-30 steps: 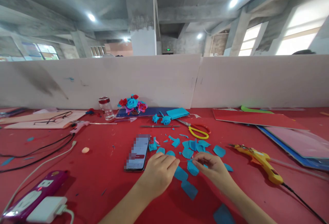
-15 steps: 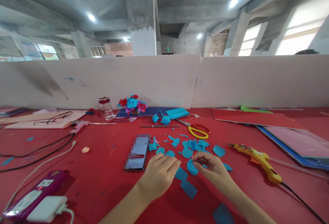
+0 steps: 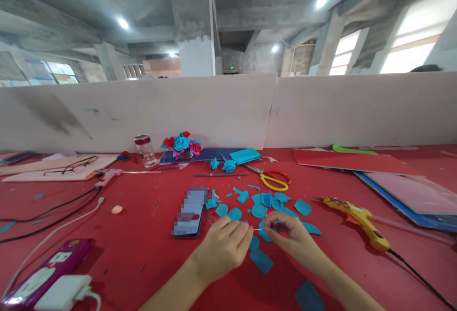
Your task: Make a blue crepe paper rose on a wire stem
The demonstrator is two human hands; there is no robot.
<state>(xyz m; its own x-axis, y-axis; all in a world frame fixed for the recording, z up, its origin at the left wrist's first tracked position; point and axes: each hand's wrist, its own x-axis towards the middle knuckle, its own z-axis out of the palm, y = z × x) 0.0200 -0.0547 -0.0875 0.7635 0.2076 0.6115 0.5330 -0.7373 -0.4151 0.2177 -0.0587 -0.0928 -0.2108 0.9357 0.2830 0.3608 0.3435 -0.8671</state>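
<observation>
A thin pale stick spans the small gap between my hands; its exact kind is too small to tell. My left hand is closed around one end, knuckles up. At the other end, my right hand pinches with thumb and index finger, the remaining fingers curled. Blue paper petals lie scattered under and around both hands, with one petal just beyond my right hand. Small blue scraps lie farther back. A phone with a lit screen rests left of my left hand.
Yellow-and-red-handled scissors, blue paper flowers and a colourful bouquet lie toward the back. A yellow glue gun is on the right. Left are a purple power strip, a glass jar and cables.
The pale stick between my hands shows more clearly now. My right hand has turned slightly, its fingers more curled. The whole view has shifted a little; the other things stay put.
</observation>
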